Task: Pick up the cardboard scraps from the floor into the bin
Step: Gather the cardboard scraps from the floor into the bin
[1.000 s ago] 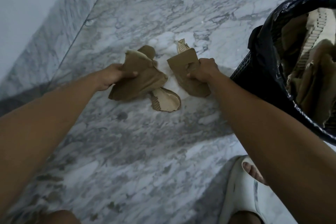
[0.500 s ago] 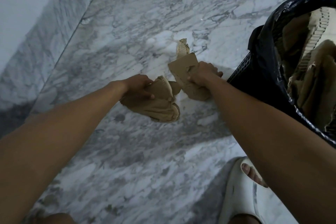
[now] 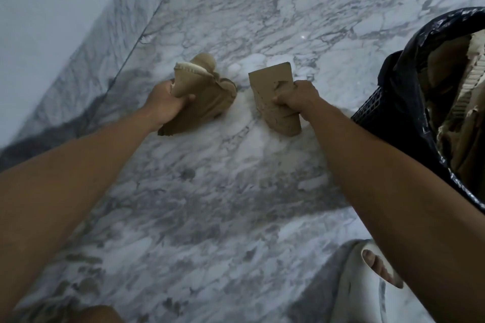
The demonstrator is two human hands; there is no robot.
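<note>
My left hand [image 3: 164,105] grips a bunch of brown cardboard scraps [image 3: 204,97] with torn pale edges, held just above the marble floor. My right hand [image 3: 296,98] is closed on a flat brown cardboard piece [image 3: 273,86] that hangs down from the fist. The two bundles are apart, with bare floor between them. At the right edge stands the bin [image 3: 388,97], a dark mesh basket lined with a black plastic bag, and several cardboard scraps lie inside it. My right hand is a short way left of the bin's wall.
A white and grey marble floor [image 3: 236,191] fills the view. A marble skirting and pale wall [image 3: 39,21] run along the left. A foot in a white slipper [image 3: 367,278] stands at the bottom right, below the bin.
My left hand gathered the scraps that lay on the floor into one bunch and raised them. The right hand's piece has also come up off the floor. No loose scrap shows between the hands.
</note>
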